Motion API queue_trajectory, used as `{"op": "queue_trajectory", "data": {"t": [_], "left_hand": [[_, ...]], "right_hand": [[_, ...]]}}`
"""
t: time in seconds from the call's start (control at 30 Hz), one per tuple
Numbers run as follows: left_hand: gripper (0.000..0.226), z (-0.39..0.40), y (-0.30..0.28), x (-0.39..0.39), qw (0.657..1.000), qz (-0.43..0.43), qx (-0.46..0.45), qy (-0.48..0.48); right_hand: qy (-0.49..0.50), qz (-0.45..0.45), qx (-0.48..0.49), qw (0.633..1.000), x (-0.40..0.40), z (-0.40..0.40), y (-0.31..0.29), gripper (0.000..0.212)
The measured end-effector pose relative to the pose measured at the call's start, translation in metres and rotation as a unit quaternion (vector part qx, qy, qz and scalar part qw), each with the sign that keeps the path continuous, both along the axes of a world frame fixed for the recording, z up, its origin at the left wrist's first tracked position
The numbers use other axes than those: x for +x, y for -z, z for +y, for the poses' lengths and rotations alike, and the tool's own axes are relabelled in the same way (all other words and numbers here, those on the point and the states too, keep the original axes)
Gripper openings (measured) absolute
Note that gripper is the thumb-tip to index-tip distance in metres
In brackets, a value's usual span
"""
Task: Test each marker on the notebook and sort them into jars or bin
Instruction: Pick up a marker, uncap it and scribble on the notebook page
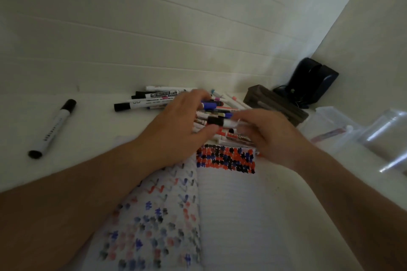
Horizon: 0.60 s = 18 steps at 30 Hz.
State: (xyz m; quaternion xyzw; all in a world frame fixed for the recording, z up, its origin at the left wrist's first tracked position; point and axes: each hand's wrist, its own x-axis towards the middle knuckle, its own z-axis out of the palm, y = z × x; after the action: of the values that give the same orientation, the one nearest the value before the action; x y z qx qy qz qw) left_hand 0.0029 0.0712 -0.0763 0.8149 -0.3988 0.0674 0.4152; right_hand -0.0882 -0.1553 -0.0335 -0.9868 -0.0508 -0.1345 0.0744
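The desk (92,121) fills the lower frame, white and dim, and I have the open notebook (231,215) lying at bottom centre, nearest me, so that any marker I lift can be tried on the page at once. Its left leaf is crowded with faded test marks; the right leaf carries a dense block of red, blue and black scribbles along its top edge, with bare lines below for more.

Just beyond the notebook's top edge sits the pile of markers (158,100), heaped at centre frame within easy reach of both arms. My left hand (178,123) and right hand (266,136) meet over it, together holding a black-capped marker (222,122) crosswise: left fingers closed on the cap, right fingers around the white barrel. I judge this is the grip for uncapping before a test stroke.

At right frame stand clear plastic containers (374,134), blurred, probably the sorting jars; one seems to hold a pen. A lone black marker (52,128) lies apart at left, reason unclear.
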Motion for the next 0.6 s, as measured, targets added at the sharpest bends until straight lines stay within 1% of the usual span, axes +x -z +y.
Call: {"op": "queue_trajectory", "data": {"t": [0.03, 0.07, 0.13, 0.2, 0.27, 0.3, 0.33, 0.37, 0.43, 0.47, 0.5, 0.53, 0.6], "left_hand": [[0.064, 0.001, -0.002, -0.001, 1.000, -0.018, 0.017, -0.002], [0.067, 0.002, -0.005, -0.003, 0.997, -0.060, 0.053, 0.002], [0.066, 0.001, -0.008, -0.010, 0.981, -0.148, 0.118, 0.041], [0.057, -0.001, -0.011, -0.017, 0.971, -0.181, 0.137, 0.069], [0.048, -0.004, -0.014, -0.024, 0.970, -0.192, 0.132, 0.067], [0.043, -0.005, -0.016, -0.027, 0.969, -0.203, 0.126, 0.064], [0.040, -0.006, -0.018, -0.031, 0.969, -0.207, 0.122, 0.064], [0.036, -0.006, -0.019, -0.033, 0.971, -0.194, 0.126, 0.065], [0.023, -0.006, -0.018, -0.035, 0.977, -0.147, 0.132, 0.083], [0.018, -0.007, -0.017, -0.037, 0.978, -0.133, 0.128, 0.093], [0.020, -0.009, -0.015, -0.038, 0.979, -0.132, 0.125, 0.095], [0.025, -0.009, -0.013, -0.039, 0.978, -0.134, 0.128, 0.097], [0.034, -0.011, -0.008, -0.040, 0.979, -0.113, 0.132, 0.105]], "right_hand": [[-0.041, -0.002, 0.003, 0.999, -0.011, 0.005, 0.002, 0.027], [-0.058, -0.019, 0.032, 0.998, -0.020, 0.010, 0.005, 0.029], [-0.030, -0.076, 0.155, 0.985, -0.033, 0.022, 0.015, 0.027], [0.010, -0.127, 0.278, 0.952, -0.041, 0.033, 0.022, 0.020], [0.021, -0.134, 0.373, 0.918, -0.043, 0.037, 0.024, 0.016], [0.014, -0.131, 0.429, 0.894, -0.043, 0.037, 0.022, 0.015], [-0.003, -0.128, 0.490, 0.862, -0.044, 0.036, 0.020, 0.017], [-0.026, -0.118, 0.555, 0.823, -0.045, 0.034, 0.019, 0.018], [-0.063, -0.063, 0.671, 0.736, -0.045, 0.033, 0.020, 0.017], [-0.071, -0.030, 0.706, 0.704, -0.044, 0.035, 0.021, 0.016], [-0.074, -0.002, 0.722, 0.688, -0.043, 0.037, 0.023, 0.016], [-0.071, 0.015, 0.723, 0.687, -0.042, 0.039, 0.026, 0.016], [-0.054, 0.026, 0.713, 0.699, -0.039, 0.042, 0.030, 0.019]]}}
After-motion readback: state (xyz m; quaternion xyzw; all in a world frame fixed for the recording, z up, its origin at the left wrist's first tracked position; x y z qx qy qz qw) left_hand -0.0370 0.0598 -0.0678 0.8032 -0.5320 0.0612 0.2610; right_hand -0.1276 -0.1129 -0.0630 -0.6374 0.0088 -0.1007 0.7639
